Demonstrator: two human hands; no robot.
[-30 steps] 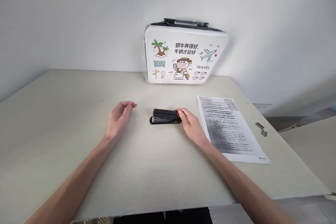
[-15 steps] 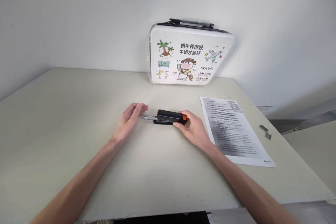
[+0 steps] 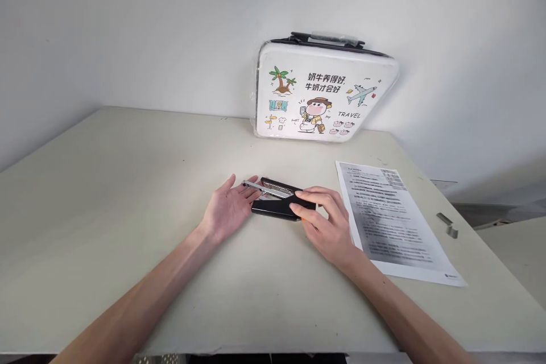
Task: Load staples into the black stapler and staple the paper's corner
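A black stapler [image 3: 278,207] with an orange part at its rear is tipped onto its side, its jaws spread and a metal staple tray jutting out to the left. My right hand [image 3: 326,222] grips its rear end, thumb and fingers closed round the body. Palm up beside the front end lies my left hand [image 3: 228,210], open, with its fingertips partly behind the tray. Whether those fingertips touch the stapler I cannot tell.
A printed sheet of paper [image 3: 384,216] lies to the right. Beyond it, near the table's right edge, are small strips of staples [image 3: 447,225]. A white cartoon case [image 3: 326,91] leans against the wall at the back of the table [image 3: 128,210].
My right hand has turned the stapler onto its side, and its tray now points up and left. My left hand has rolled palm up and opened beneath the tray. The view has shifted slightly.
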